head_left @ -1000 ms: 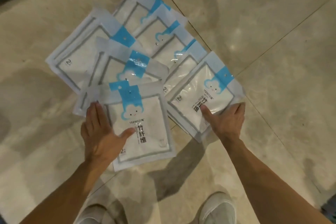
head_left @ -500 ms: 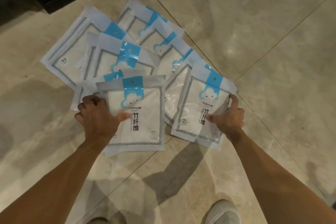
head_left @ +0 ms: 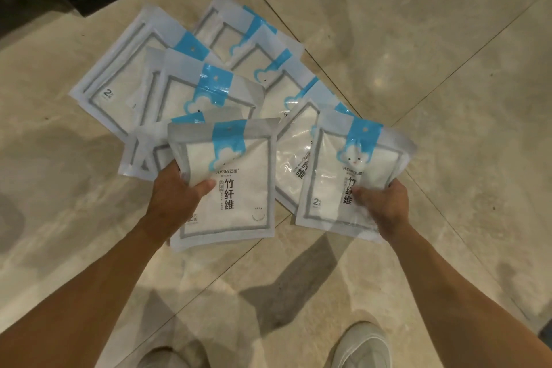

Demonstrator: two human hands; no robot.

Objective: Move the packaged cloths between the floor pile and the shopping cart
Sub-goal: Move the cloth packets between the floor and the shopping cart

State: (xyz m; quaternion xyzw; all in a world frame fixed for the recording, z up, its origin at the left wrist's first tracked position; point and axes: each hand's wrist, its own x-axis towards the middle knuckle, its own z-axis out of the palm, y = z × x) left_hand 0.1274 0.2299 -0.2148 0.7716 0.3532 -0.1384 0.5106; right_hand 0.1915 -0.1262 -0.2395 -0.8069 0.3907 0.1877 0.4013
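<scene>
plastic packs (head_left: 239,176) pinched in each hand (head_left: 174,194).

The left hand (head_left: 174,197) holds one packet (head_left: 239,188), the right hand (head_left: 383,206) another (head_left: 334,188) — side by side, in front of the pile (head_left: 167,84) spread on the floor (head_left: 418,39).

We've got one cloth pack (head_left: 236,185) in our left hand (head_left: 173,197), another pack (head_left: 343,176) in our right hand (head_left: 383,206), floor pile (head_left: 185,84) just beyond.
</scene>
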